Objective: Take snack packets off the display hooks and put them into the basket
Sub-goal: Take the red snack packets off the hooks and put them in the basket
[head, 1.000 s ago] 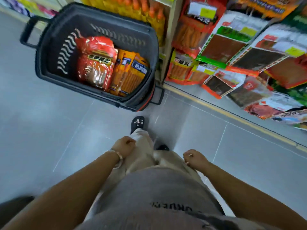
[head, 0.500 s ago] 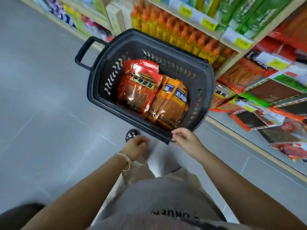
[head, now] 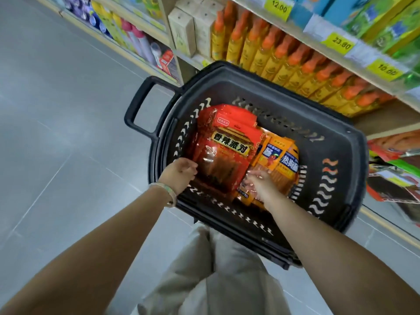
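Note:
A black wheeled basket (head: 341,160) stands on the floor against the shelves. Inside it, red snack packets (head: 227,146) lie stacked on the left and orange packets (head: 281,160) on the right. Both my hands are down in the basket. My left hand (head: 179,176) has its fingers curled at the left edge of the top red packet. The fingers of my right hand (head: 259,180) lie spread on the packets where the red stack meets the orange one. More packets hang on the display (head: 395,178) at the right edge.
Shelves behind the basket carry rows of yellow bottles with orange caps (head: 295,64), cream boxes (head: 188,28) and yellow price tags (head: 341,43). The basket's handle (head: 138,108) sticks out to the left. Grey tiled floor (head: 68,144) lies to the left.
I have stepped up to the basket, and both hands have gone from my sides into it. The right hand left the basket's near rim and now lies on the packets.

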### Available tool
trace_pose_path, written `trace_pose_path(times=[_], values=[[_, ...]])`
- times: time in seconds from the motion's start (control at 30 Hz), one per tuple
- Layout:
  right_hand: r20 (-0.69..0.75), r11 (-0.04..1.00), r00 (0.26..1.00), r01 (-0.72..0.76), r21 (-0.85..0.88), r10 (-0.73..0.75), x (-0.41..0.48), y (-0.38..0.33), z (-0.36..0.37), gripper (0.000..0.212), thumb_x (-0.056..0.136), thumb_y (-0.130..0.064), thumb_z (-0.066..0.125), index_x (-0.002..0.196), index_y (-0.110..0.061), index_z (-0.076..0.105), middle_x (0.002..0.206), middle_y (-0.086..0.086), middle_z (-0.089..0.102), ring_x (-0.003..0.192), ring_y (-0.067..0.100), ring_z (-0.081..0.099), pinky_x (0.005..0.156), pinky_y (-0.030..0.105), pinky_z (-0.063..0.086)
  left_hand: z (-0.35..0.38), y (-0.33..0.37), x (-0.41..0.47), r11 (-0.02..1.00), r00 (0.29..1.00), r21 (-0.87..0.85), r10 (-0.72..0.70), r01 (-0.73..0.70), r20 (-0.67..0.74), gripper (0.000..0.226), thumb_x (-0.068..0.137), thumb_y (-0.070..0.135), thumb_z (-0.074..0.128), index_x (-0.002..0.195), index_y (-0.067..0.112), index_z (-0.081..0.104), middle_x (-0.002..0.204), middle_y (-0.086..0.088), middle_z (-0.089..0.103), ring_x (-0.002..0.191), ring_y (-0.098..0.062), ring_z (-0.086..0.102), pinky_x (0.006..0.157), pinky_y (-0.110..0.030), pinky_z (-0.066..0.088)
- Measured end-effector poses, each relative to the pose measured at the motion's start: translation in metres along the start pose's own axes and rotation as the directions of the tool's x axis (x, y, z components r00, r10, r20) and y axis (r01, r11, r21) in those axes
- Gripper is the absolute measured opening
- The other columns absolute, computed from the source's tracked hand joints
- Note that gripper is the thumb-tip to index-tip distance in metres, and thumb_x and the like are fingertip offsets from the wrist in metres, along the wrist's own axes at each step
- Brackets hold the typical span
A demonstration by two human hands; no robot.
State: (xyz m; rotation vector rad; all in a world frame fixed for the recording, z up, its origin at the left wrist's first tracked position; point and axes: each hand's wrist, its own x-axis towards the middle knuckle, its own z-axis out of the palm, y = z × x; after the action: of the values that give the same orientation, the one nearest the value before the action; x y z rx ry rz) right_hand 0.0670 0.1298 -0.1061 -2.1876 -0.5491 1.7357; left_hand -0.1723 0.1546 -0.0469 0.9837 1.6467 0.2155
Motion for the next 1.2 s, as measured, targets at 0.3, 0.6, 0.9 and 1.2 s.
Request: trace_pose_path(times=[0.3, 0.6, 0.9, 1.2], values=[[-0.087, 0.988, 0.985, -0.152, -0.001, 0.151, 0.058, -0.001, 0.02, 0.045, 0.088, -0.042, 0.061, 0.125, -0.018, 0.05, 0.119, 0.005, 0.059, 0.103, 0.024, 0.06, 0.095, 0.044, 0.048, 0.019, -0.009, 0.026, 0.942, 0.999, 0.332, 0.045, -0.05, 0.022, 0.019, 0.091, 0.034, 0.047, 0.107, 0.036, 0.057, 0.095, 0.02, 0.061, 0.078, -0.006, 0.063, 0.076, -0.03, 0.052], [-0.153, 0.997, 0.987, -0.033, 0.065, 0.042, 0.058, -0.016, 0.033, 0.018, 0.09, -0.032, 0.062, 0.085, -0.019, 0.051, 0.099, 0.002, 0.059, 0.088, 0.02, 0.06, 0.088, 0.039, 0.052, 0.024, -0.012, 0.046, 0.986, 0.99, 0.129, -0.114, 0.103, 0.077, 0.015, 0.091, 0.03, 0.052, 0.104, 0.035, 0.055, 0.097, 0.015, 0.061, 0.084, -0.008, 0.063, 0.067, -0.022, 0.05], [-0.174, 0.965, 0.96, 0.239, 0.112, -0.218, 0.009, -0.032, 0.009, 0.045, 0.096, -0.049, 0.042, 0.135, -0.026, 0.043, 0.136, -0.004, 0.049, 0.123, 0.016, 0.047, 0.105, 0.041, 0.038, 0.019, 0.001, 0.036, 0.993, 0.994, -0.096, -0.08, 0.073, -0.072, 0.025, 0.092, 0.023, 0.053, 0.117, 0.023, 0.053, 0.096, 0.005, 0.064, 0.107, -0.023, 0.059, 0.096, -0.04, 0.047], [0.013, 0.912, 0.992, 0.113, 0.395, -0.129, -0.01, -0.05, -0.017, 0.024, 0.094, -0.04, 0.053, 0.112, -0.025, 0.057, 0.118, -0.007, 0.061, 0.112, 0.015, 0.058, 0.089, 0.029, 0.047, 0.011, 0.039, 0.037, 0.959, 0.999, -0.282, -0.033, 0.024, -0.026, 0.064, 0.066, 0.069, 0.067, 0.107, 0.022, 0.054, 0.099, 0.011, 0.065, 0.091, -0.012, 0.063, 0.08, -0.028, 0.051]])
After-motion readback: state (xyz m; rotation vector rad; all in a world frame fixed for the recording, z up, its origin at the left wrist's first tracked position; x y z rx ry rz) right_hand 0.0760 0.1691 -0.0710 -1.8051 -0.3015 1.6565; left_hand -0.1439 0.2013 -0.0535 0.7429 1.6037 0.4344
